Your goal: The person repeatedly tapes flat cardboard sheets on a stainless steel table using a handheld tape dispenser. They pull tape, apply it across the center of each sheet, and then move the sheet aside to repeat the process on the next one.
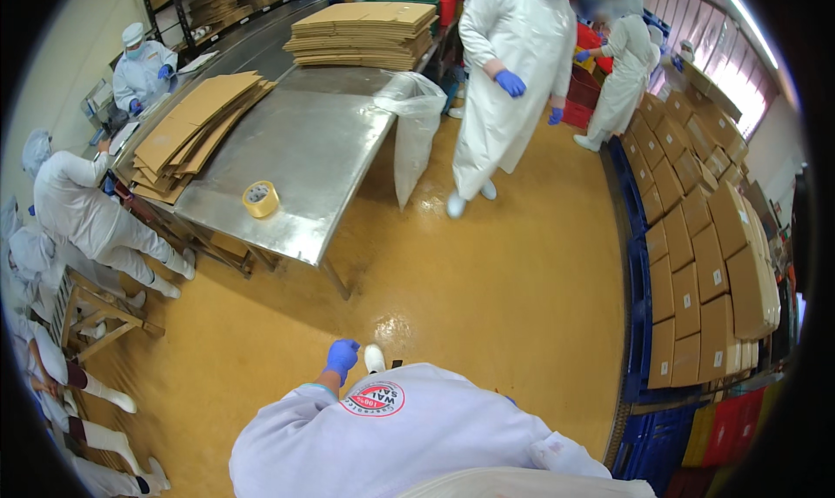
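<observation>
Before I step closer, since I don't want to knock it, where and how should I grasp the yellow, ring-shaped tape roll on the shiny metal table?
Grip the outer wall of the yellow, ring-shaped tape roll, probably from the near end of the shiny metal table: it seems to lie flat, hole upward, close to that end.

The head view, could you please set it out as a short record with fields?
Left hand: blue-gloved, nothing visible in it
Right hand: mostly hidden by the white coat
Steel table: ahead, left of centre
Tape roll: yellow, on table's near end
Flattened cartons: stacked at table's far end and left side
Plastic bag: hanging at table's right edge
Boxes: piled at right
Co-workers: in white, ahead and left
</observation>
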